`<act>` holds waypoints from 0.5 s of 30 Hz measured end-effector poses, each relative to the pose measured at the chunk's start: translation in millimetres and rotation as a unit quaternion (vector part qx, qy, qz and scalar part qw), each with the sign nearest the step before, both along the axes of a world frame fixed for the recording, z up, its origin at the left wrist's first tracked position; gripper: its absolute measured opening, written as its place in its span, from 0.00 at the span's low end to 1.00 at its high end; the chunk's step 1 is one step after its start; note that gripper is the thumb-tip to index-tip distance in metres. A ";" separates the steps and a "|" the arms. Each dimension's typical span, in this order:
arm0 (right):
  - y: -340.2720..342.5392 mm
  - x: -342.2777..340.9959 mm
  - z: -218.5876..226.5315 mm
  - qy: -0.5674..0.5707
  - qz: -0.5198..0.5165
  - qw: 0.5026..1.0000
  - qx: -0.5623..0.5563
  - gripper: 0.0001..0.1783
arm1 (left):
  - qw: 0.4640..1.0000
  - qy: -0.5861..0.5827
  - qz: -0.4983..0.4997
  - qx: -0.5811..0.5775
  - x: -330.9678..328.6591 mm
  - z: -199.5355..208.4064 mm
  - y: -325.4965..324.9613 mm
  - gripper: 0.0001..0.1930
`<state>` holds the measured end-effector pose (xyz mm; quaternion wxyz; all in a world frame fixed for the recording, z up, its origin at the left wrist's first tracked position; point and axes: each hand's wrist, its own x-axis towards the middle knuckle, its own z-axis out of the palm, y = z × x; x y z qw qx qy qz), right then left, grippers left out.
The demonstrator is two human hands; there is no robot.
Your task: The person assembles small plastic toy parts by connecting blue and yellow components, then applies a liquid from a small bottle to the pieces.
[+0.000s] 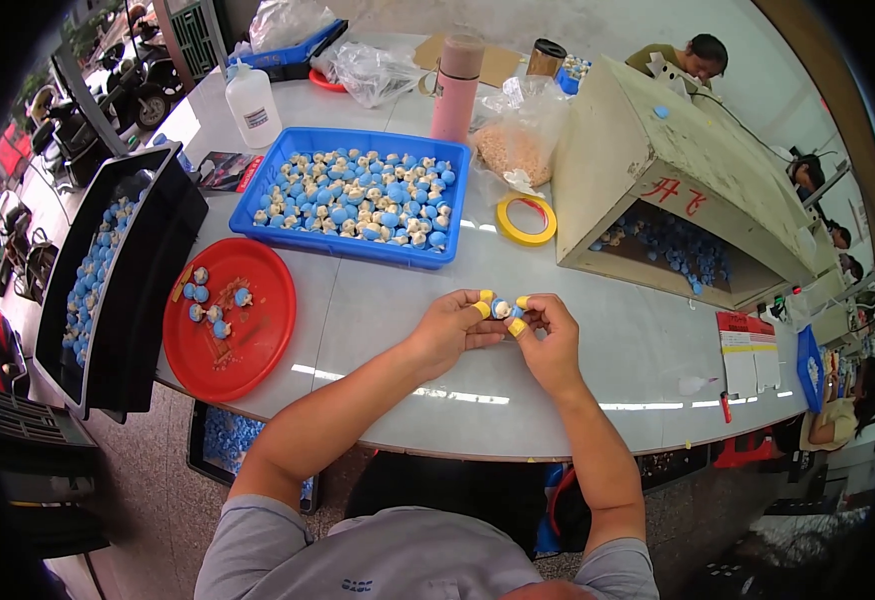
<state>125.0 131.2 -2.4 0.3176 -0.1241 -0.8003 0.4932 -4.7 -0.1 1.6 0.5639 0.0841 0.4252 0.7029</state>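
Over the grey table [388,310], my left hand [448,330] and my right hand [553,345] meet, with yellow covers on the thumbs and index fingertips. Between them is a small blue-and-white toy figure piece [501,309], pinched by both hands. Its finer details are too small to make out. Beyond my hands, a blue tray [348,243] holds many similar blue-and-cream pieces. A round red plate [248,365] to the left carries several more, along with small brownish scraps.
A black bin [138,330] of pieces stands at the left edge. A cream metal box [678,150] with blue parts inside is at the right. Yellow tape [528,222], a pink flask [456,90] and a white bottle [253,105] stand behind. Another person [693,60] sits beyond the box.
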 end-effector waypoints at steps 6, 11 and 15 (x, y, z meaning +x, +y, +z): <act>-5.3 -0.3 12.6 0.020 0.005 0.998 0.058 0.14 | 1.000 0.011 0.000 0.016 2.3 -1.7 -0.6 0.16; -4.8 0.7 11.3 0.015 0.010 0.999 0.045 0.15 | 0.999 0.029 -0.026 0.033 3.8 -2.2 -2.6 0.15; -3.8 2.8 13.7 0.014 0.019 0.999 0.047 0.14 | 0.998 0.040 -0.033 0.033 5.2 -5.6 -1.7 0.13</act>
